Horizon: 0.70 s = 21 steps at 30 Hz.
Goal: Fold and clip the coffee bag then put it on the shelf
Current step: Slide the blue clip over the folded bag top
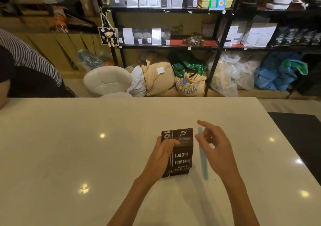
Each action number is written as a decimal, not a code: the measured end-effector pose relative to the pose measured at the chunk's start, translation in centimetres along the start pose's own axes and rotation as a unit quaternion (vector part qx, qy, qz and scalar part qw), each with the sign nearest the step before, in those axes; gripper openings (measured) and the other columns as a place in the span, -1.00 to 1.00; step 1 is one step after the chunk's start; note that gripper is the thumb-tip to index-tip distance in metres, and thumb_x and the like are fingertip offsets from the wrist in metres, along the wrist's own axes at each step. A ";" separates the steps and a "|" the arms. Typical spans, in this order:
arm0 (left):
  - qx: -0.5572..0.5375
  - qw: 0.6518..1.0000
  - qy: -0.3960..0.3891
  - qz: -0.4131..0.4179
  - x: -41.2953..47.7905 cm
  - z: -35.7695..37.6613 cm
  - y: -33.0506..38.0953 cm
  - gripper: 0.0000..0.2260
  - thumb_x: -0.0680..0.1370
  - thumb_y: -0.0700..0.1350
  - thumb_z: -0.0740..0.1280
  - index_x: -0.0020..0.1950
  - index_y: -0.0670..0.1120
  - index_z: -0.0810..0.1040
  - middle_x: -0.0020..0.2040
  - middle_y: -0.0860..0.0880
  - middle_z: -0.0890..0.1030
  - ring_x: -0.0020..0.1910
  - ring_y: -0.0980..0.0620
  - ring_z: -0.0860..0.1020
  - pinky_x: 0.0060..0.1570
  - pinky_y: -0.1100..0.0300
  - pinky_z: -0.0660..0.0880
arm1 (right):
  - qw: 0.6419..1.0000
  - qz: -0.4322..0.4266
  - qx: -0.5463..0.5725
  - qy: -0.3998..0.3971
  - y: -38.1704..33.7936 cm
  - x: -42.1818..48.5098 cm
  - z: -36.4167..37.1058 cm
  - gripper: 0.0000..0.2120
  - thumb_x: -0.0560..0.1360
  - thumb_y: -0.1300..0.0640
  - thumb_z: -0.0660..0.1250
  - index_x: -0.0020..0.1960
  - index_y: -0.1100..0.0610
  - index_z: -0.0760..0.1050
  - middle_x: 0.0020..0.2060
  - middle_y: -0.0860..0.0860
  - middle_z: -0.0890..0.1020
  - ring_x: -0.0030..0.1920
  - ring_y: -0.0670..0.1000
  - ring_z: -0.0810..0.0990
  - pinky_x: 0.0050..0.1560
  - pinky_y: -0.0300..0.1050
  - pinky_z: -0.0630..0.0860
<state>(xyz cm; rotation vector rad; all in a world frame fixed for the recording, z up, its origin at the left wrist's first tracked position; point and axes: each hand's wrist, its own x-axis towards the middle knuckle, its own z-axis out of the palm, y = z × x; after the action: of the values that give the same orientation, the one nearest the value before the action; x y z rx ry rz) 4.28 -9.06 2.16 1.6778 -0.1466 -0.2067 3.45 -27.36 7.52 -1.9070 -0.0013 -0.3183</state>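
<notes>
A dark brown coffee bag point(180, 156) with white lettering lies flat on the white table point(86, 147), its top end folded over. My left hand point(165, 149) presses on the bag's left side, thumb across the fold. A long light-blue clip point(203, 158) is just right of the bag, motion-blurred; my right hand point(213, 144) holds its upper part between thumb and fingers. The black shelf point(166, 10) stands beyond the table, lined with bags.
Another person in a striped top point(26, 64) sits at the table's far left. A white stool point(107, 81) and sacks point(173, 76) sit on the floor between table and shelf. A dark mat point(298, 131) lies right of the table.
</notes>
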 end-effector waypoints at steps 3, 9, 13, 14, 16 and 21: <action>0.012 1.000 0.007 0.019 -0.2 -0.1 0.4 -0.73 0.65 0.07 0.12 0.05 0.02 0.59 0.07 0.09 0.45 0.05 0.15 0.58 0.07 0.14 0.59 | 0.992 -0.039 -0.061 -0.103 0.2 -0.4 2.0 -0.72 0.50 0.10 0.43 0.20 -0.08 0.57 -0.09 -0.12 0.61 -0.08 -0.10 0.59 -0.05 -0.36 0.50; 0.071 0.996 0.022 0.039 -0.5 -0.8 -0.3 -0.80 0.63 -0.06 0.21 0.00 -0.10 0.60 0.00 -0.05 0.51 -0.05 0.20 0.53 0.00 0.43 0.44 | 0.977 0.010 -0.008 -0.214 1.2 -0.6 3.0 -0.76 0.51 0.13 0.44 0.11 -0.12 0.56 -0.10 -0.15 0.68 -0.06 -0.11 0.67 -0.04 -0.30 0.55; 0.042 0.993 0.107 0.002 -0.3 -0.3 -0.6 -0.81 0.64 -0.16 0.22 -0.05 -0.20 0.59 -0.10 -0.04 0.49 -0.19 0.28 0.52 -0.15 0.46 0.45 | 0.962 0.005 -0.136 -0.236 2.1 -1.3 3.2 -0.65 0.44 -0.09 0.47 0.18 -0.15 0.49 0.02 -0.23 0.60 -0.06 -0.15 0.63 -0.09 -0.29 0.53; 0.028 0.991 0.131 -0.012 -0.2 -0.3 -0.6 -0.81 0.64 -0.14 0.22 -0.05 -0.16 0.59 -0.11 -0.05 0.50 -0.20 0.26 0.54 -0.15 0.41 0.48 | 0.949 -0.028 -0.213 -0.232 2.6 -1.6 3.1 -0.62 0.44 -0.15 0.44 0.22 -0.18 0.47 0.05 -0.25 0.57 -0.06 -0.15 0.61 -0.08 -0.30 0.53; -0.015 0.990 0.135 -0.047 0.1 -0.6 -0.8 -0.81 0.65 -0.06 0.20 -0.07 -0.05 0.57 -0.06 -0.13 0.54 -0.11 0.04 0.62 -0.08 0.20 0.59 | 0.941 -0.092 -0.272 -0.178 3.4 -1.9 2.7 -0.61 0.51 -0.24 0.28 0.30 -0.21 0.49 0.02 -0.21 0.64 -0.11 -0.16 0.61 -0.14 -0.34 0.51; -0.074 0.989 0.082 -0.100 0.0 -1.2 -0.1 -0.71 0.67 0.00 0.13 0.05 -0.18 0.51 -0.04 -0.22 0.64 -0.09 -0.17 0.69 -0.13 0.01 0.63 | 0.967 -0.118 -0.170 -0.150 4.1 -2.2 1.5 -0.58 0.56 -0.23 0.20 0.28 -0.06 0.59 -0.10 -0.30 0.68 -0.13 -0.26 0.61 -0.19 -0.51 0.44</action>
<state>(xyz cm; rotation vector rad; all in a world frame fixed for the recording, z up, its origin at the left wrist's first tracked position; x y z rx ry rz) 4.58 -7.92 2.22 1.5537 0.1575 -0.2236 2.31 -27.09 2.73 -2.2872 -0.4020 -0.1934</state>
